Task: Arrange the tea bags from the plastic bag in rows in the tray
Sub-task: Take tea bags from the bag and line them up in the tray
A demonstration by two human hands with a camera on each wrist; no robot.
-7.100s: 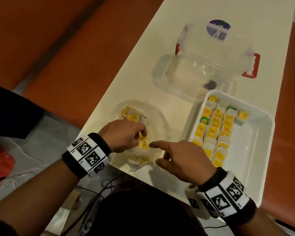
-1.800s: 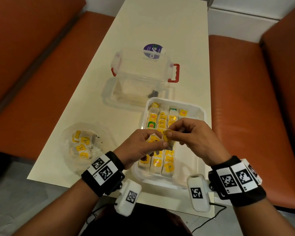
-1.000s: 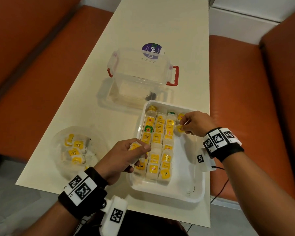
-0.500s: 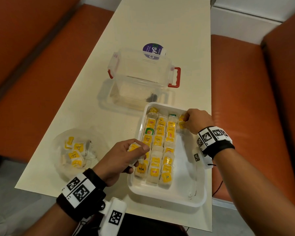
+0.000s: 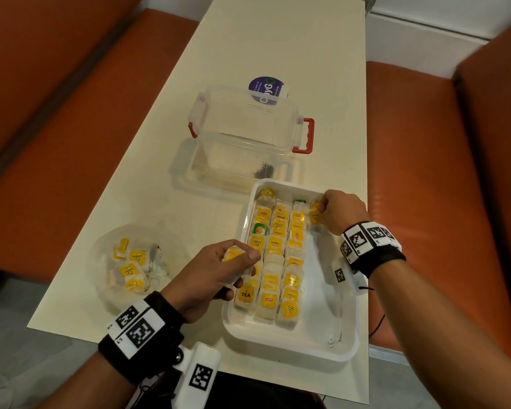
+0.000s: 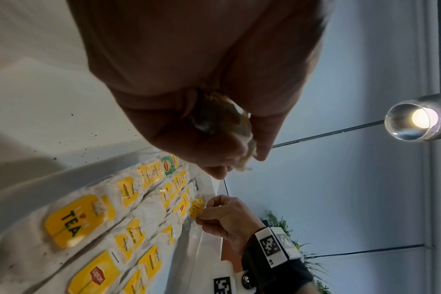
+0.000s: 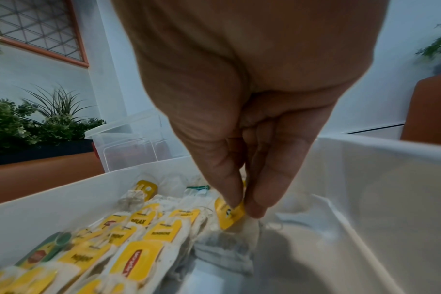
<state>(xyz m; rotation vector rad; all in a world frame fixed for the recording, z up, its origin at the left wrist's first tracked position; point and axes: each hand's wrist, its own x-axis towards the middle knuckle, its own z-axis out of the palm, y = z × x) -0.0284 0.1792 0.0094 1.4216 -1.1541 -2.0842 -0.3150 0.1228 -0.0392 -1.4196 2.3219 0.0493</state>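
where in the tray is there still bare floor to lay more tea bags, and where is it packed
Bare floor runs along the tray's right side, from below the right hand to the near rim, bordered left by the three filled rows. Those rows fill the left part. The right hand pinches a tea bag at the fourth row's far end; the left hand grips another.

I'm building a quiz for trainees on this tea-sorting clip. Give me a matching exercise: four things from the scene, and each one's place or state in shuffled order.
Things:
1. left hand
2. right hand
3. plastic bag
4. clear container

Places or states:
A. lies left of the tray, some tea bags inside
B. pinches a tea bag's yellow tag at the tray's far end
C. stands beyond the tray, red handles
D. holds a tea bag over the tray's left edge

Pairs: 1-D, 2-B, 3-A, 4-C
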